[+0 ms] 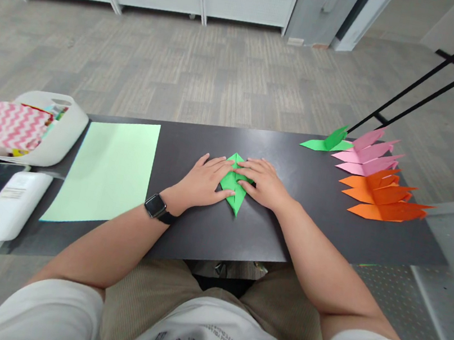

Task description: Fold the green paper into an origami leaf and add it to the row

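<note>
A folded green paper piece (233,185), kite-shaped with its point toward me, lies in the middle of the dark table (209,230). My left hand (202,182) rests flat on its left side, fingers stretched out and pressing on the paper. My right hand (262,182) lies flat on its right side, fingers extended across the upper fold. Neither hand lifts the paper; both press it against the table. A dark watch (156,206) sits on my left wrist.
A light green sheet (107,172) lies to the left. Farther left are a white pouch with a pink zigzag cloth (24,128), a white power bank (10,206) and a tablet. Finished folded pieces, green (328,142), pink (367,157) and orange (384,199), lie at the right.
</note>
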Available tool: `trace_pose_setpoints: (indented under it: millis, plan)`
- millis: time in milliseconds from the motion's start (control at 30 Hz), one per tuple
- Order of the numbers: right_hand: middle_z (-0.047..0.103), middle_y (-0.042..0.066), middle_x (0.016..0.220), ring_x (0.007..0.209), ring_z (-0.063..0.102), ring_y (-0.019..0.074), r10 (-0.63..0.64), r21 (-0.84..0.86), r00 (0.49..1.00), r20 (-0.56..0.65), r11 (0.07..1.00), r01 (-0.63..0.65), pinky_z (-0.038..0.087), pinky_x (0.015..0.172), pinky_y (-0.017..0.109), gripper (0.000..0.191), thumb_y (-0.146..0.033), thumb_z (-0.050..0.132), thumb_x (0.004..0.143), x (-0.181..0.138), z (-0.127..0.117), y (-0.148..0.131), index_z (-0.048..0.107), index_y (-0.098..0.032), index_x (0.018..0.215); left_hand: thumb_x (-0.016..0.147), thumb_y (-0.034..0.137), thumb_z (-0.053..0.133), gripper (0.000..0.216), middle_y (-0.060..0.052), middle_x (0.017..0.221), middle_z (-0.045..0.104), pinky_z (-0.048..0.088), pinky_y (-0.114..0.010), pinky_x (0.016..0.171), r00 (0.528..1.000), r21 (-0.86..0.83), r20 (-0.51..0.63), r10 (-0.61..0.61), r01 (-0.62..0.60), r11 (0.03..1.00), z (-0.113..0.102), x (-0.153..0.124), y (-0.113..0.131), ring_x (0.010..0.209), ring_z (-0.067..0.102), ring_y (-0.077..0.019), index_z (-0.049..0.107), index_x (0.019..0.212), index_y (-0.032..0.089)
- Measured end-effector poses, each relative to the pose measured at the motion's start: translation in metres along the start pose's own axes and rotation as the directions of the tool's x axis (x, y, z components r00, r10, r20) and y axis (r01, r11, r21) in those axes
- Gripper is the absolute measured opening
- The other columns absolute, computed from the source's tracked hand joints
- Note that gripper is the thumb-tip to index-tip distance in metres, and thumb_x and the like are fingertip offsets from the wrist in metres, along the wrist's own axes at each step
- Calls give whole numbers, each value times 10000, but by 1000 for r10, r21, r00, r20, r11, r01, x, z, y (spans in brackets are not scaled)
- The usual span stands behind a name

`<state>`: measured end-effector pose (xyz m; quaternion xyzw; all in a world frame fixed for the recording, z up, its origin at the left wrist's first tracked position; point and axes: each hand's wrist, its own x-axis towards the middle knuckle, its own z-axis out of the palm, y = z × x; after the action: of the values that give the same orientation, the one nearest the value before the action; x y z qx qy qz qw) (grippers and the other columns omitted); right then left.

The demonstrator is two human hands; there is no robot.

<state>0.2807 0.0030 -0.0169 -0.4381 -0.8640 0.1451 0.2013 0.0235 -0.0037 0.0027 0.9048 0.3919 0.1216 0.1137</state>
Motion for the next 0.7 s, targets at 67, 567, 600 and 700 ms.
trace_pose_setpoints:
  millis: [67,567,600,700]
  plan:
    - [696,43,1515,1483,557,341,-8,-4,1000,1,1000,8,338,1277,682,341,-301,681,1020,-1,-1,-1,777,-371,1340,1026,554,665,705,-197,1664,541,234,-645,1337,1000,-4,2,-2,2,1000,-1,0,1,1571,479,-377,506,1589,162]
    - [677,49,1529,1506,522,367,36,-27,999,8,999,-36,296,1285,721,259,-367,750,994,-1,-2,-4,805,-351,1247,930,697,736,949,-242,1737,412,134,-713,1350,998,0,-34,53,-53,999,2,-11,15,1629,356,-452,441,1640,140]
    - [674,54,1533,1513,515,372,46,-29,999,6,999,-46,289,1285,729,264,-362,750,995,-1,-2,-3,802,-344,1253,911,709,754,971,-247,1731,419,132,-720,1348,997,-1,-38,62,-62,998,2,-13,18,1624,361,-458,445,1637,143]
    - [661,54,1553,1532,492,377,61,-28,998,10,998,-61,270,1284,748,277,-350,739,1005,-1,-1,-1,792,-346,1277,868,720,798,976,-239,1695,470,151,-706,1356,993,-14,-52,110,-111,994,-2,-16,26,1596,406,-446,483,1603,161]
